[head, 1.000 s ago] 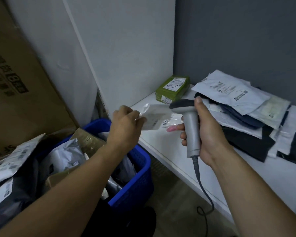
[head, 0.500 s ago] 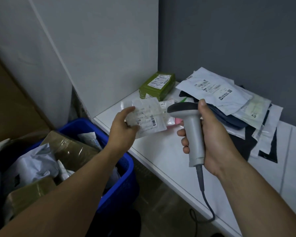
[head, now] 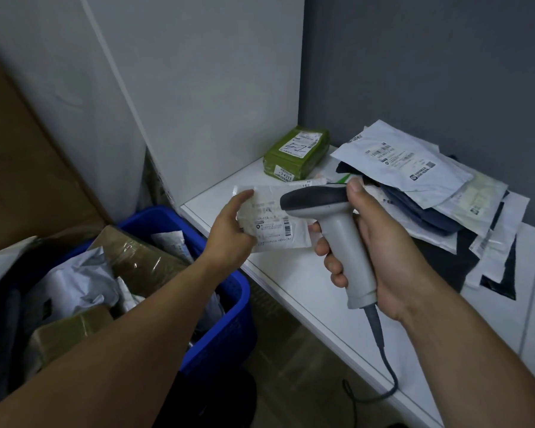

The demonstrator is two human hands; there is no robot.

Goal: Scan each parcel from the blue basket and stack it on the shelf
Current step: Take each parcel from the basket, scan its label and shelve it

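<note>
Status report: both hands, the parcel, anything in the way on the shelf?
Left hand holds parcel, label up. Right hand grips scanner, head at the parcel. Green box, mailer pile on shelf behind.

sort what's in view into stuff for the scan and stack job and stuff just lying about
Job: small white parcel in the left hand; scanner in the right hand; blue basket of parcels; shelf; pile of mailers and green parcel already on it.
Lying about: big cardboard box at far left.

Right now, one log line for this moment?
step: scan | left hand: holds white parcel, label visible | right hand: grips scanner near parcel | blue basket: holds more parcels
</note>
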